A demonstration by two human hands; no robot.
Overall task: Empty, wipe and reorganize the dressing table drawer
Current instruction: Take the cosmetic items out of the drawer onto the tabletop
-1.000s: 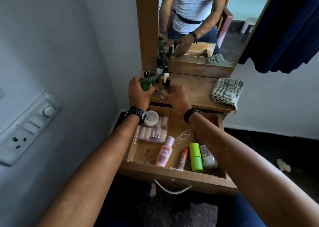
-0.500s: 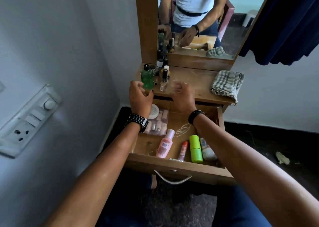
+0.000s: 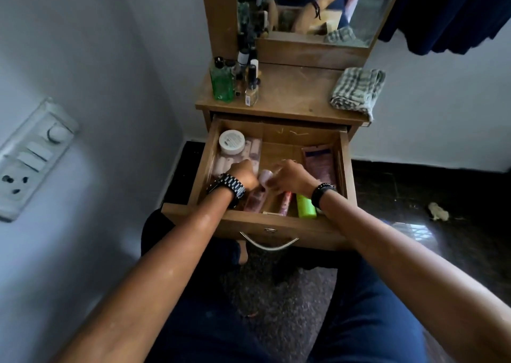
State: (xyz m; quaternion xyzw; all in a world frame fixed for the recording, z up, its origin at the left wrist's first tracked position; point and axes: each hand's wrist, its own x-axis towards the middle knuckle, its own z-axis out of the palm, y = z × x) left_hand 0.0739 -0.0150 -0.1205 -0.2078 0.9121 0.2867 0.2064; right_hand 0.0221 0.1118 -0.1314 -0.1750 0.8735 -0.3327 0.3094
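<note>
Presently, both hands are recorded inside the open drawer (image 3: pixel 343 169) of the dressing table (image 3: pixel 293 97). Left hand (image 3: pixel 244 176): fingers curled under, knuckles up, placed just beside the cap of a pink bottle (image 3: pixel 258 194); whether anything is gripped cannot be told. A dark metal-link watch (image 3: pixel 228 188) is worn on that wrist. Right hand (image 3: pixel 293 179): fingers bent downward at the pink bottle's cap, blurred, so a pinch on the cap cannot be confirmed; a black beaded band (image 3: pixel 322 194) is worn on its wrist. Drawer contents, listed outward: a slim red tube (image 3: pixel 286 202) and a lime-green tube (image 3: pixel 305 206) lying side by side near the front wall; a purple sachet (image 3: pixel 319 162) flat along the right side; a pack of pale pink cylinders (image 3: pixel 253 151) at the left rear, with a round white jar (image 3: pixel 231 141) set on top of it. A curved metal handle (image 3: pixel 269 244) is fixed to the drawer front. Table top: a green glass bottle (image 3: pixel 221 82) and a cluster of small dark-capped bottles (image 3: pixel 250 86) at the left rear; a folded checked cloth (image 3: pixel 358 90) at the right edge. A mirror (image 3: pixel 309 6) is mounted behind. A switchboard (image 3: pixel 30 158) is fitted to the left wall.
</note>
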